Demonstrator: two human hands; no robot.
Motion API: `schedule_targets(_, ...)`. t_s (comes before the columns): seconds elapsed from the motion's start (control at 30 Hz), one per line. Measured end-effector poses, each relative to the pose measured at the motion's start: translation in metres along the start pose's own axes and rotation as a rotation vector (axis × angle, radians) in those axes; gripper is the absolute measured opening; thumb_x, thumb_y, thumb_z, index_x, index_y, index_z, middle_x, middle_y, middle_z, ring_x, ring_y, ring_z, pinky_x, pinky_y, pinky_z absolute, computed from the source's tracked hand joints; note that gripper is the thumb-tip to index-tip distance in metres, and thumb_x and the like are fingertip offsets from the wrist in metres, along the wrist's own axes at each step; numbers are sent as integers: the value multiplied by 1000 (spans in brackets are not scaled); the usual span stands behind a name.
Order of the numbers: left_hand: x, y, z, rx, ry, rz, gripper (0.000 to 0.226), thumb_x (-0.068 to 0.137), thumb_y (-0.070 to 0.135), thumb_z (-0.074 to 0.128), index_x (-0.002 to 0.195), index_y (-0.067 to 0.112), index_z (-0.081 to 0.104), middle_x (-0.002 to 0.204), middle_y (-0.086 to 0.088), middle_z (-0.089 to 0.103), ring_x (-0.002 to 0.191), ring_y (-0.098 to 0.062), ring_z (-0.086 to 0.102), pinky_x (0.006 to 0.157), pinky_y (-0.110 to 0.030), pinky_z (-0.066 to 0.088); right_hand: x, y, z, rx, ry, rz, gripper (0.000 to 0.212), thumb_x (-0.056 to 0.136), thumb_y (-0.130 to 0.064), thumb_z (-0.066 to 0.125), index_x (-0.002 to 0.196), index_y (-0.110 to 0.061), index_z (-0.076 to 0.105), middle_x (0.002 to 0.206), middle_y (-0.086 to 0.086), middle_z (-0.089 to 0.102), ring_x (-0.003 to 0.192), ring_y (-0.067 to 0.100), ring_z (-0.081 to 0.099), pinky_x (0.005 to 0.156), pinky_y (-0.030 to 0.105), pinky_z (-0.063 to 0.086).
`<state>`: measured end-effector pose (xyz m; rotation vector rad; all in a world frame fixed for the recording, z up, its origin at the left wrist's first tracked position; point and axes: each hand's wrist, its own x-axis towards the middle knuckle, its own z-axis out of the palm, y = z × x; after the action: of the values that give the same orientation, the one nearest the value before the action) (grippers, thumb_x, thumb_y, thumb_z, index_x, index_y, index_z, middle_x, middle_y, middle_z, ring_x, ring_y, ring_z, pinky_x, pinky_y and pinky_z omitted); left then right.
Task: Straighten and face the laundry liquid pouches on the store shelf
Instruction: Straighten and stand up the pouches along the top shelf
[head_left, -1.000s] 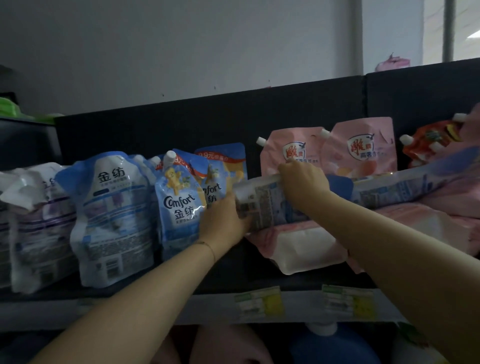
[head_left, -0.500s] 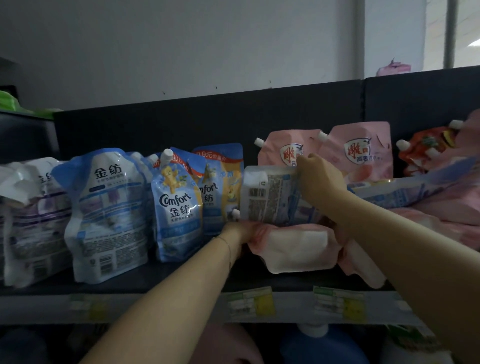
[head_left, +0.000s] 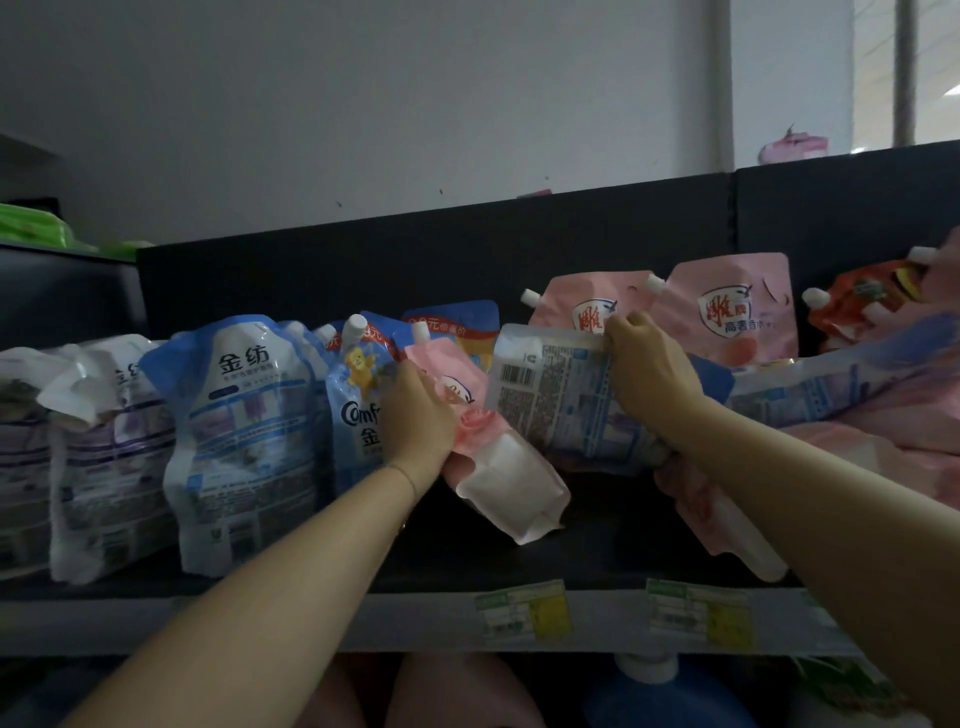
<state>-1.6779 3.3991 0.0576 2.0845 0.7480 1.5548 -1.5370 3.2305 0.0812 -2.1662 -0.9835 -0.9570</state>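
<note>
The pink pouch (head_left: 501, 470) is being gripped by the left hand (head_left: 415, 415); at its three o'clock, the back-facing pouch (head_left: 558, 397) is being clamped by the right hand (head_left: 649, 374), probably needing turning label-forward.

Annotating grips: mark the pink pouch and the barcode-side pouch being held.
pink pouch (head_left: 511, 483): head view, pale bottom end.
barcode-side pouch (head_left: 563, 400): head view, printed back panel.

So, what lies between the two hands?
Head view: the tilted pink pouch gripped by the left hand, and the back-facing barcode pouch pinched by the right hand.
</note>
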Motion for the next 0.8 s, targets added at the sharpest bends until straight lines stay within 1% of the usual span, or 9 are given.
schedule_targets(0.03,-2,-2,2,-5,2,19,10,97,5,38,92,5,46,75,7,40,66,-8,41,56,-18,27,1,-1,0,15,11,-7,19,89,4,50,106,-4,50,106,12,49,86,33,56,64,37,39)
schedule_targets(0.07,-4,-3,3,-15,17,40,11,98,5,37,90,7,45,72,8,37,64,-8,40,55,-19,27,1,-3,0,25,23,-17,18,89,4,50,106,-3,50,106,12,49,83,31,54,64,37,39)
schedule_targets(0.13,-3,-4,5,-28,49,97,13,98,5,37,86,8,43,70,6,39,64,-14,43,55,-25,31,3,-4,-2,46,46,-30,17,89,4,50,105,-3,50,106,12,48,79,28,50,64,38,39)
schedule_targets(0.17,-1,-4,7,-28,52,128,14,97,5,37,85,9,42,70,4,41,64,-16,43,53,-24,31,4,-5,-3,56,59,-31,16,89,4,50,104,-2,50,105,12,47,78,28,49,63,38,38)
schedule_targets(0.33,7,-3,7,15,41,293,12,96,4,36,87,10,40,82,-7,49,67,-16,43,52,-17,25,9,-5,-7,99,95,-13,13,87,7,49,97,-2,49,99,12,45,72,25,43,60,35,30)
schedule_targets(0.5,14,-12,3,73,41,374,10,95,2,38,89,8,44,87,-8,48,69,-21,45,54,-24,30,11,-6,-9,91,90,-57,18,86,8,50,102,0,50,94,6,36,71,23,41,59,33,27)
schedule_targets(0.6,19,-20,-2,109,29,381,8,95,3,38,92,6,45,91,-9,48,72,-24,48,59,-35,40,14,-5,-7,111,101,-78,18,84,10,50,99,0,50,93,6,36,68,23,39,58,34,27)
schedule_targets(0.7,21,-31,-5,158,71,328,8,96,7,38,93,7,46,94,-9,50,74,-22,50,59,-31,36,17,-3,-2,97,81,-106,16,84,9,51,95,-2,50,91,5,37,67,20,38,52,32,32)
schedule_targets(0.8,22,-39,-6,178,114,287,14,98,14,33,94,7,45,97,-11,51,75,-22,51,60,-31,36,18,-4,1,139,120,-86,11,86,9,50,92,0,51,90,6,38,62,18,36,47,22,22)
